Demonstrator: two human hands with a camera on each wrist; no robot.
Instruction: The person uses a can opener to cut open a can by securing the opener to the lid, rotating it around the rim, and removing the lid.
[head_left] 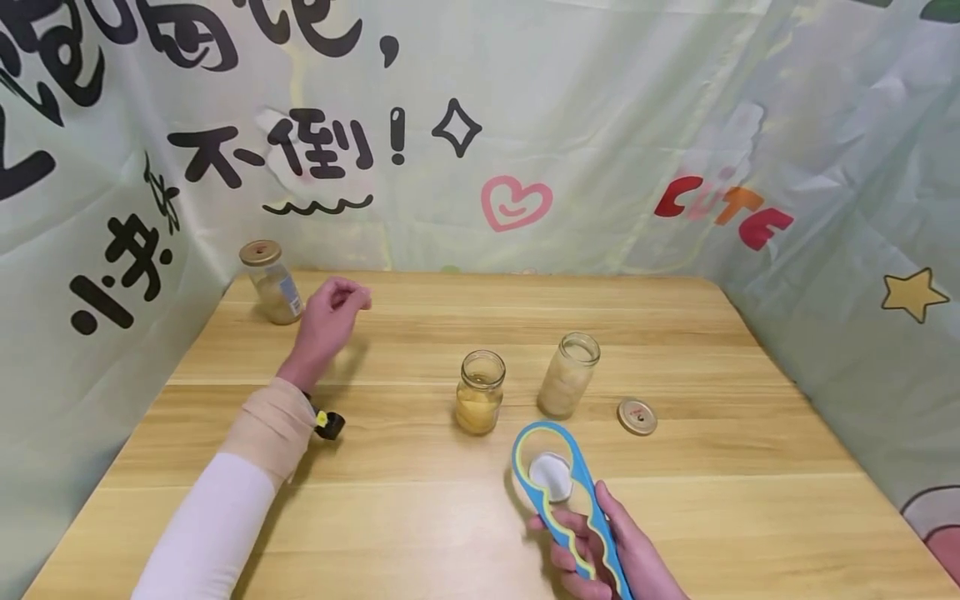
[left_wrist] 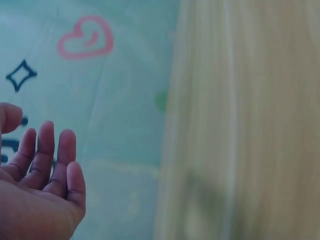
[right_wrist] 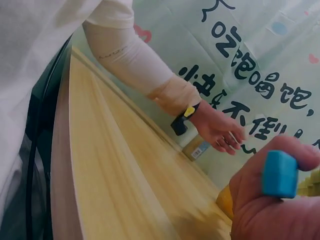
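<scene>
My right hand (head_left: 637,554) grips a blue jar opener (head_left: 582,472) with a wavy yellow inner edge; its blue handle end shows in the right wrist view. Through the opener's loop a white round lid (head_left: 551,477) is visible. Raised over the back left of the table, my left hand (head_left: 327,321) has loosely bent fingers and holds nothing. Closest to it stands a glass jar (head_left: 277,293) with a gold lid on. Beyond the opener are a short open jar (head_left: 478,408) with yellowish contents and a taller open jar (head_left: 566,385) with pale contents.
A loose gold lid (head_left: 637,416) lies on the wooden table (head_left: 405,333), right of the taller jar. Printed cloth (head_left: 600,150) hangs along the back and both sides, meeting the table's far edge.
</scene>
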